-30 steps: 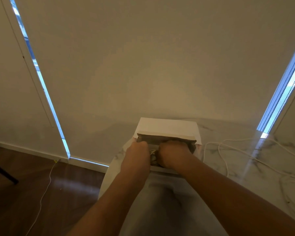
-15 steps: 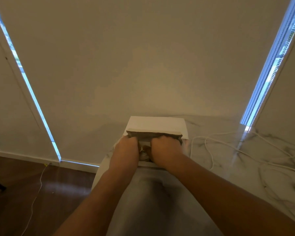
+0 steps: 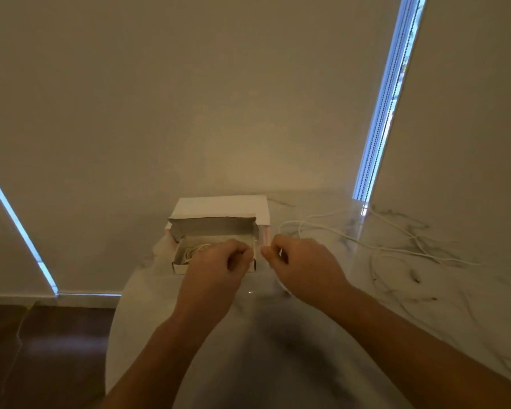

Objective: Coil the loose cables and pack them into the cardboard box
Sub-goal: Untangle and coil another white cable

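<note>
The white cardboard box point(image 3: 216, 231) stands open on the marble table, its lid raised at the back. A coiled white cable point(image 3: 195, 250) lies in its left half. My left hand point(image 3: 219, 264) hovers over the box's front right corner with thumb and fingers curled together; whether it pinches anything is hidden. Just right of the box, my right hand point(image 3: 301, 267) pinches a thin white cable, bits of which show at its fingers and under the palm. Loose white cables point(image 3: 351, 237) trail across the table to the right.
The marble table point(image 3: 278, 349) has a rounded left edge, with dark wooden floor point(image 3: 42, 349) beyond it. A pale roller blind hangs close behind the box. A thin white wire runs along the floor at the left.
Both hands have come up out of the box, leaving the coiled cable inside. The right hand has shifted to the right of the box. The camera has turned right.
</note>
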Tool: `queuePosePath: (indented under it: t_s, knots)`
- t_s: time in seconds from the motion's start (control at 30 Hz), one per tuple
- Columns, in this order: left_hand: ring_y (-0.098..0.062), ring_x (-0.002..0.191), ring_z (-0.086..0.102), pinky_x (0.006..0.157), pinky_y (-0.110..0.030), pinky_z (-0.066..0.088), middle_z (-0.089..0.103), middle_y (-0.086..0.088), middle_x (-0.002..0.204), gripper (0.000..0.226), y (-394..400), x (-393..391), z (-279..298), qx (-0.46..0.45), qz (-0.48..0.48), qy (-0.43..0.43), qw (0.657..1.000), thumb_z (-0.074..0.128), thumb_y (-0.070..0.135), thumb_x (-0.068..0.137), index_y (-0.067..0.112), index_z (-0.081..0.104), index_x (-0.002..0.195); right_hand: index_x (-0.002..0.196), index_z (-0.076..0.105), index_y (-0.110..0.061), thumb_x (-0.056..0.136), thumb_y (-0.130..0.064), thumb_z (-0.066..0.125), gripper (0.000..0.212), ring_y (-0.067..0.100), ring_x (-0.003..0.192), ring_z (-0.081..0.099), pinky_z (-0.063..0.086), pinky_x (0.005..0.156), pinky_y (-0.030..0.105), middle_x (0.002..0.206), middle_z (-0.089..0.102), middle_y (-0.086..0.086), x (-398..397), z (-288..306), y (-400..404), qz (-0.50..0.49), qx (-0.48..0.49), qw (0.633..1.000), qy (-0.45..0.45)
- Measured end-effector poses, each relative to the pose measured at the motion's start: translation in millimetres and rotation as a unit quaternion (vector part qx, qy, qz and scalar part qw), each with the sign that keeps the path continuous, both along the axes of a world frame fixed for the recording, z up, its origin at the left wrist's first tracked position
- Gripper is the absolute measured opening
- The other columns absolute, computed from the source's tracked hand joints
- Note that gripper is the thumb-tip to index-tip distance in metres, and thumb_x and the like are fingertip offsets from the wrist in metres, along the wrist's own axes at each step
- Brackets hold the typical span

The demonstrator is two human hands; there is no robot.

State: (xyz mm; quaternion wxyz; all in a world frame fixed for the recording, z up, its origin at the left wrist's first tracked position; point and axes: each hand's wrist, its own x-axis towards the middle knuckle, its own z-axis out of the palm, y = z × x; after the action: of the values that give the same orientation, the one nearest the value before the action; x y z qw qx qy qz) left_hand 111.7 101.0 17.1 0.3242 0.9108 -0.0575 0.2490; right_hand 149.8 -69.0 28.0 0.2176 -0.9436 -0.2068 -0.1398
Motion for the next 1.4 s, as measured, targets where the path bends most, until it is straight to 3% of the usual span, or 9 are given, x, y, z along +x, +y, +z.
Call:
queuePosePath:
  t_s: [0.2, 0.47, 0.67, 0.83, 1.03, 1.2, 1.33, 1.4]
  knots:
    - [0.003, 0.08, 0.056, 0.07, -0.008, 0.041, 0.066, 0.014, 0.091, 0.02, -38.3, 8.5, -21.1, -0.007, -0.035, 0.035, 0.999, 0.054, 0.039, 0.097, 0.03, 0.068, 0.109, 0.097, 0.059, -0.028, 0.097, -0.049, 0.044, 0.025, 0.012, 0.071, 0.06, 0.054, 0.071, 0.029, 0.082, 0.065, -0.004, 22.7, -28.9, -42.7, -0.08, -0.028, 0.995, 0.048]
    - [0.005, 0.079, 0.058, 0.069, -0.005, 0.042, 0.065, 0.018, 0.087, 0.019, -57.3, 17.1, -23.1, -0.012, -0.053, 0.011, 0.998, 0.054, 0.041, 0.097, 0.03, 0.069, 0.104, 0.122, 0.053, -0.033, 0.098, -0.037, 0.044, 0.026, 0.021, 0.099, 0.057, 0.047, 0.082, 0.03, 0.114, 0.062, 0.003, 59.4, -43.9, -56.4, -0.06, -0.144, 0.983, 0.093]
    - [-0.002, 0.084, 0.059, 0.076, -0.008, 0.042, 0.069, 0.01, 0.096, 0.02, -61.8, 22.9, -22.0, -0.012, -0.059, 0.009, 0.998, 0.056, 0.038, 0.097, 0.026, 0.069, 0.107, 0.097, 0.054, -0.025, 0.095, -0.029, 0.048, 0.008, 0.022, 0.08, 0.056, 0.032, 0.056, 0.025, 0.091, 0.062, 0.003, 70.6, -46.9, -55.0, -0.026, -0.177, 0.982, 0.065]
    - [0.004, 0.08, 0.057, 0.073, -0.008, 0.043, 0.061, 0.019, 0.085, 0.016, -70.5, 23.3, -13.3, -0.011, -0.08, -0.019, 0.997, 0.058, 0.036, 0.096, 0.028, 0.069, 0.102, 0.104, 0.054, -0.025, 0.095, -0.026, 0.051, 0.01, 0.021, 0.08, 0.059, 0.051, 0.073, 0.032, 0.094, 0.061, 0.002, 63.3, -47.1, -61.6, -0.005, -0.201, 0.979, 0.035]
    - [-0.001, 0.081, 0.057, 0.071, -0.007, 0.041, 0.068, 0.007, 0.094, 0.017, -82.2, 38.7, -12.3, -0.006, -0.09, -0.019, 0.996, 0.057, 0.031, 0.097, 0.023, 0.069, 0.106, 0.103, 0.05, -0.03, 0.099, -0.029, 0.045, 0.006, 0.016, 0.076, 0.056, 0.052, 0.071, 0.029, 0.09, 0.058, -0.003, 42.1, -24.3, -84.4, 0.017, -0.186, 0.982, -0.018]
    - [-0.006, 0.087, 0.054, 0.082, -0.021, 0.046, 0.065, 0.003, 0.105, 0.024, -95.7, 46.9, -11.6, 0.033, -0.089, -0.001, 0.995, 0.052, 0.03, 0.1, 0.019, 0.068, 0.115, 0.103, 0.047, -0.034, 0.099, -0.031, 0.047, 0.005, 0.013, 0.074, 0.053, 0.053, 0.07, 0.026, 0.092, 0.056, -0.006, 24.4, -6.9, -99.8, 0.013, -0.161, 0.986, -0.053]
    - [-0.004, 0.083, 0.053, 0.073, -0.008, 0.038, 0.064, 0.007, 0.097, 0.024, -106.8, 41.3, -12.4, 0.012, -0.1, 0.022, 0.995, 0.048, 0.031, 0.102, 0.02, 0.069, 0.108, 0.104, 0.048, -0.031, 0.099, -0.032, 0.047, 0.005, 0.013, 0.067, 0.047, 0.04, 0.06, 0.017, 0.103, 0.046, -0.007, 14.4, 0.9, -109.8, 0.012, -0.127, 0.988, -0.083]
    - [-0.003, 0.085, 0.056, 0.075, -0.007, 0.039, 0.066, 0.008, 0.097, 0.024, -112.1, 39.1, -11.7, -0.013, -0.117, 0.043, 0.992, 0.048, 0.032, 0.102, 0.022, 0.069, 0.107, 0.103, 0.05, -0.029, 0.099, -0.03, 0.048, 0.004, 0.014, 0.068, 0.05, 0.041, 0.059, 0.017, 0.107, 0.045, -0.007, 11.6, 3.9, -114.0, 0.017, -0.103, 0.991, -0.088]
